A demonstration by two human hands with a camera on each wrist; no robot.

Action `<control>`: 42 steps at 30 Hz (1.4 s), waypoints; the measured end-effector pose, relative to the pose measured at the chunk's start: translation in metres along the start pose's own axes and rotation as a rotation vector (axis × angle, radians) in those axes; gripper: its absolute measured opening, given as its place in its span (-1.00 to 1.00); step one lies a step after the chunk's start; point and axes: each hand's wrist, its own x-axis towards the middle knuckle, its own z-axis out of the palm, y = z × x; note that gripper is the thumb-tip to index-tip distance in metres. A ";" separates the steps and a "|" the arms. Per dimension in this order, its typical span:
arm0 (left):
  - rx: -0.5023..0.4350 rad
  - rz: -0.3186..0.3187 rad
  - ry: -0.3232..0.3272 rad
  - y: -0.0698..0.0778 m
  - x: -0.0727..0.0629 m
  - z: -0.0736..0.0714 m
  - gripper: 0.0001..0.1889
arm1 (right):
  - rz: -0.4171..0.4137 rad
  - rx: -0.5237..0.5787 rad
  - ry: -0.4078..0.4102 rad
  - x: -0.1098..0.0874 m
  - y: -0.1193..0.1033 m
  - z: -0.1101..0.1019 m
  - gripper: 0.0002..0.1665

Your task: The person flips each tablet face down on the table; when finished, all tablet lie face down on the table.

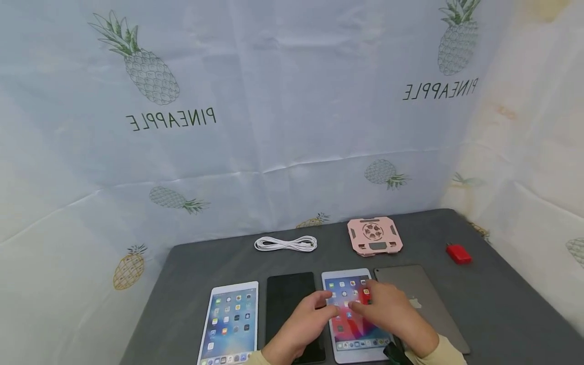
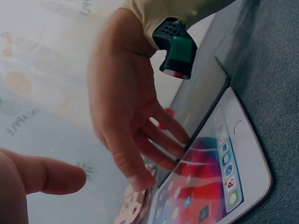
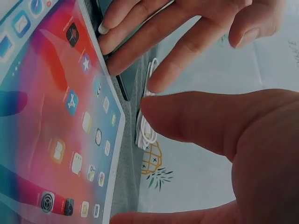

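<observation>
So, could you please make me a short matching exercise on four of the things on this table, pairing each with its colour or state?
Things:
1. Cable
2. Small plug adapter
3. Grey tablet
4. White-framed tablet below the right hand

Colour or state:
A. Lying with its back facing up
B. Lying face up, screen lit
C. White, looped into a bundle
D. Red

Right pairs: 1-C, 2-D, 3-A, 4-B

Right hand [image 2: 122, 105] near lit white-framed tablet [image 2: 212, 172].
</observation>
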 end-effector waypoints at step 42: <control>-0.201 -0.057 0.057 0.008 0.002 -0.017 -0.30 | 0.039 0.095 -0.065 0.002 -0.008 0.008 0.28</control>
